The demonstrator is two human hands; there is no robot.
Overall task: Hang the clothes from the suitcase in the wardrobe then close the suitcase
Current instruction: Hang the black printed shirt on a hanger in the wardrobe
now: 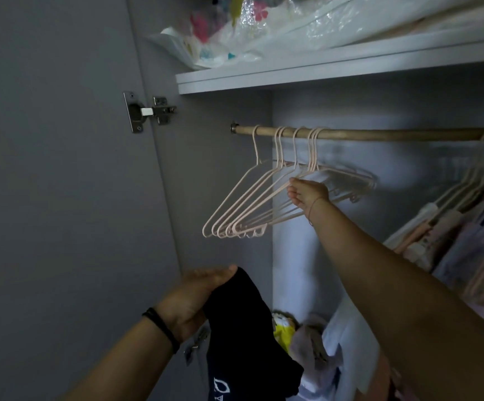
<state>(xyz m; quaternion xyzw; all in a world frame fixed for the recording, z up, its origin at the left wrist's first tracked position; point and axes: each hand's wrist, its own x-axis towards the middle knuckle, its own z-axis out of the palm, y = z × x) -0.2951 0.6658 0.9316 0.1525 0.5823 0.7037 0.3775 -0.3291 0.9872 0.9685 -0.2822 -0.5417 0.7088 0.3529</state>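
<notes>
I note the black garment (243,328) gripped in my left hand (194,296), bunched in the palm and hanging below it. White lettering shows at its lower edge, under the hand. It is cut off by the frame and I cannot read it. The fabric is dark, plain and creased.

Up and to the right of that hand, my right hand (307,192) has its fingers curled on the shoulder wire of one of the hangers (252,204). These are a cluster of thin pale pink frames, all bare, and they fan down to the left of the hand. Their hooks sit on the rail (379,134), a dull brass-coloured bar just above the right hand.

Further right of that hand, more pink hangers carry pale hung clothes (452,241). Above the rail a white shelf (322,73) holds crumpled plastic bags (235,39) with coloured prints. The wardrobe (336,111) interior is grey and dim. Left of both hands stands the open door (61,169) with a metal hinge (148,111). Below the right arm lie soft folded items (307,342), one of them yellow.
</notes>
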